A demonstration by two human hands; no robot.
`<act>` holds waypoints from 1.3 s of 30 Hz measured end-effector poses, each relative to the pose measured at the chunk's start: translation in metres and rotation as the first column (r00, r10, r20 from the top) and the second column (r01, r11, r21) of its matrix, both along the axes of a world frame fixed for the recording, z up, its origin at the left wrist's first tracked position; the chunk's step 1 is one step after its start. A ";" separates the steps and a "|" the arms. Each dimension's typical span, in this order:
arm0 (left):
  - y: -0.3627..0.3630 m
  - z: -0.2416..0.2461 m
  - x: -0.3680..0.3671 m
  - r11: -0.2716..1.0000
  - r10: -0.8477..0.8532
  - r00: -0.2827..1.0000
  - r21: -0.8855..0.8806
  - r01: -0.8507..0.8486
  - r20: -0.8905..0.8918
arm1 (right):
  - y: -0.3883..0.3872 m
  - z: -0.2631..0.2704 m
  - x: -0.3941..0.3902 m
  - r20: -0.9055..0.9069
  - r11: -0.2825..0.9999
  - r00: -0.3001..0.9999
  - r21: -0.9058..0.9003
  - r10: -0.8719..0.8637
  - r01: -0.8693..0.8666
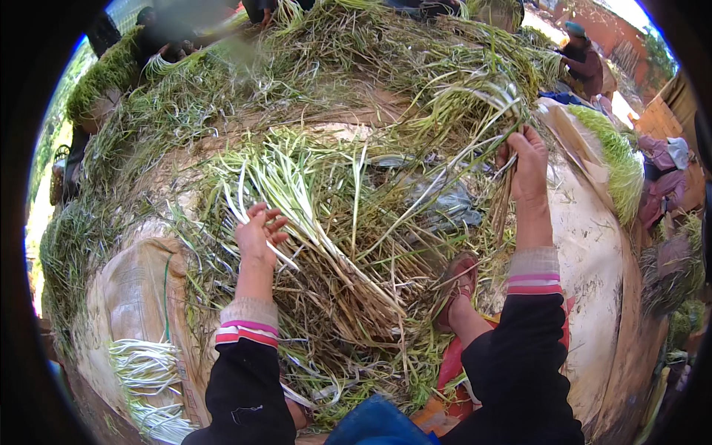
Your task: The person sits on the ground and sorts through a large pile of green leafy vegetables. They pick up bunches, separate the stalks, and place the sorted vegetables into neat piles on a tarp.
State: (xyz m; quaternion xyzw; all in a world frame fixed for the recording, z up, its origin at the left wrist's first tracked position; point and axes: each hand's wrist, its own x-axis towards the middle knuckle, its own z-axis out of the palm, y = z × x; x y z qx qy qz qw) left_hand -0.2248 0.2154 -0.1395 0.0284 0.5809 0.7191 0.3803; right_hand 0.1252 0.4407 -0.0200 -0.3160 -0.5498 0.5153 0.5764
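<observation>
My left hand (260, 231), palm turned up and fingers partly curled, has a pale white stalk (236, 206) lying across it; whether the fingers grip it I cannot tell. Just beyond and right of it lies a fanned heap of long green-and-white plant stalks (311, 222), with brown, dry ends toward the lower right. At the upper right my right hand (523, 161) is closed around a bunch of long stalks (489, 100), whose green and white parts arch up and left while brown ends hang below the fist.
Trimmed white stalks (146, 364) lie in bundles on a woven sack (139, 289) at lower left. Plant litter (356, 61) covers the ground ahead. A green pile (606, 156) rests at right. Other people sit around, among them a person at upper right (584, 64). My shoe (461, 278) is near the heap.
</observation>
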 end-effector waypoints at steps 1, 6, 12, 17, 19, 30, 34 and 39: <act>-0.002 0.022 -0.011 0.999 0.008 1.000 0.031 -0.007 -0.021 | -0.007 0.026 -0.006 -0.035 0.998 0.999 0.062 -0.005 0.007; -0.032 0.152 -0.061 0.986 -0.021 0.945 0.149 0.074 -0.325 | -0.053 0.120 -0.056 -0.224 0.961 0.966 0.267 0.132 -0.069; -0.127 0.227 -0.068 0.915 -0.065 0.874 0.320 0.245 -0.482 | -0.113 0.107 -0.131 -0.182 0.957 0.952 0.202 0.247 -0.210; -0.202 0.151 -0.037 0.963 -0.023 0.985 0.259 0.068 -0.171 | -0.161 0.033 -0.161 -0.114 0.929 0.937 -0.134 0.331 -0.345; -0.218 0.112 -0.014 0.986 -0.006 1.000 0.164 0.008 -0.015 | -0.177 0.014 -0.174 -0.064 0.900 0.949 -0.304 0.309 -0.314; -0.220 0.077 -0.053 0.946 0.059 0.991 0.310 -0.093 0.118 | -0.202 -0.006 -0.215 -0.065 0.752 0.787 -0.255 0.614 -0.607; -0.243 0.052 -0.027 0.980 -0.105 0.970 0.189 0.063 0.218 | -0.235 -0.096 -0.184 0.841 0.861 0.213 -0.448 0.497 -0.243; -0.276 0.025 0.027 0.993 -0.118 0.884 0.065 0.099 0.453 | -0.273 -0.126 -0.148 0.953 0.944 0.301 0.119 -0.022 -0.307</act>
